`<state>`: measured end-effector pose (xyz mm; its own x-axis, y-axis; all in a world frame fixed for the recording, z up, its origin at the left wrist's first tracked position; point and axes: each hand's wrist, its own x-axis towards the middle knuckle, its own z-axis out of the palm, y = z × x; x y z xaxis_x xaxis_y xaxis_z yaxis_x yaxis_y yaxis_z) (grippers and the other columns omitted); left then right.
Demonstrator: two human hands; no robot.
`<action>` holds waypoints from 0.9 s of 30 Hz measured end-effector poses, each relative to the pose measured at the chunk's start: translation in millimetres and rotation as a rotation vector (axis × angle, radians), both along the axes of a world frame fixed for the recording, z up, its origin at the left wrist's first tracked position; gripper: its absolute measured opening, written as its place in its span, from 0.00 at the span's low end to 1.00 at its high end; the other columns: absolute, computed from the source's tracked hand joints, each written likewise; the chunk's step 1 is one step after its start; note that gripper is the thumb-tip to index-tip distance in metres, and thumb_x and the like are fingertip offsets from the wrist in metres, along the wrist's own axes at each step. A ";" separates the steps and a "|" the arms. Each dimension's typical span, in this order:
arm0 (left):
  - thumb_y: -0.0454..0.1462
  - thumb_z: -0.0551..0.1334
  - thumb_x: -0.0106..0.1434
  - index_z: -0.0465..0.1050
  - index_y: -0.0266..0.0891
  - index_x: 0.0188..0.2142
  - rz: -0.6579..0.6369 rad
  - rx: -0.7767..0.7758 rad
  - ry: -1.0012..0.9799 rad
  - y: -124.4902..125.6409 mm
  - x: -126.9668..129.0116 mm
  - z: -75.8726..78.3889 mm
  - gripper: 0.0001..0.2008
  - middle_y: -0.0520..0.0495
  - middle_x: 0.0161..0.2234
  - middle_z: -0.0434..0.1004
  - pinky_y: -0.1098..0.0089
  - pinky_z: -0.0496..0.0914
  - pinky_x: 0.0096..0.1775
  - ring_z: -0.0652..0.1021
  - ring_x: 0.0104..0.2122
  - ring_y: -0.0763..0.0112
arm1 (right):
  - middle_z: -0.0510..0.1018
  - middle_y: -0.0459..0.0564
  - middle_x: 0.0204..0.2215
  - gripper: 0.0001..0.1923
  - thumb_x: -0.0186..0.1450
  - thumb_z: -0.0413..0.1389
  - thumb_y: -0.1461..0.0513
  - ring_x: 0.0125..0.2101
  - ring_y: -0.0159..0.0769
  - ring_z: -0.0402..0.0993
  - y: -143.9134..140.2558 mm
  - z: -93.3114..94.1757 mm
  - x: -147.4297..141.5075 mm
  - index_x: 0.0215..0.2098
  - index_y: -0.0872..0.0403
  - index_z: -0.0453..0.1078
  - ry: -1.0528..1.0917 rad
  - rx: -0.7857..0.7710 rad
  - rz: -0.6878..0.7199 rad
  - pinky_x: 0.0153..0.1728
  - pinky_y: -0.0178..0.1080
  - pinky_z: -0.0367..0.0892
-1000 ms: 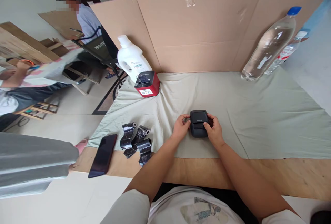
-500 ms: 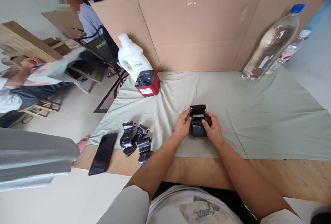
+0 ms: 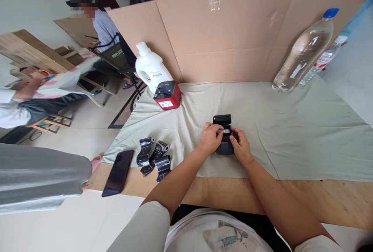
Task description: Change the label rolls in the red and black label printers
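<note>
Head view: just below and right of the frame's centre, a black device (image 3: 225, 149) sits on the cloth (image 3: 294, 139) covering the bench (image 3: 285, 192), its lid (image 3: 222, 119) open at the far side. The right hand (image 3: 241, 146) has its grip clamped on the device's right side. The left hand (image 3: 210, 139) reaches into the opening beside a pale piece (image 3: 226, 131); whether that grip pinches it, I cannot tell. Three black rolls (image 3: 144, 153) and a phone (image 3: 118, 173) lie lower left; a red box (image 3: 168, 96) stands left of centre, before a white jug (image 3: 152, 65).

Pale piece (image 3: 226, 131) in black device (image 3: 225, 150), apparently partly behind left fingers (image 3: 215, 127), too small for certainty.
</note>
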<state>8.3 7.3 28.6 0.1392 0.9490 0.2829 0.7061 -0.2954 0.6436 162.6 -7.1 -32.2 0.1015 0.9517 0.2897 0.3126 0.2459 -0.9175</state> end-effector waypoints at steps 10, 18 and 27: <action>0.31 0.61 0.58 0.75 0.36 0.26 -0.203 -0.242 0.536 30.4 26.5 24.0 0.06 0.36 0.38 0.76 0.51 0.54 0.51 0.67 0.47 0.48 | 0.73 0.56 0.46 0.17 0.66 0.48 0.56 0.47 0.42 0.70 2.3 -5.3 1.1 0.49 0.53 0.69 -0.042 0.001 0.000 0.51 0.50 0.67; 0.32 0.59 0.59 0.73 0.35 0.41 -0.182 -0.185 0.594 22.4 20.7 23.3 0.10 0.38 0.44 0.74 0.56 0.59 0.48 0.68 0.48 0.52 | 0.75 0.56 0.44 0.18 0.69 0.45 0.53 0.47 0.42 0.70 5.9 -6.8 5.6 0.47 0.54 0.70 -0.045 0.056 0.000 0.52 0.51 0.66; 0.37 0.58 0.63 0.73 0.35 0.42 -0.258 -0.096 0.580 18.7 14.1 20.0 0.11 0.38 0.43 0.76 0.55 0.62 0.50 0.70 0.48 0.53 | 0.68 0.61 0.57 0.30 0.67 0.46 0.45 0.58 0.49 0.63 1.8 -9.9 0.4 0.59 0.55 0.62 -0.172 0.115 0.055 0.59 0.58 0.58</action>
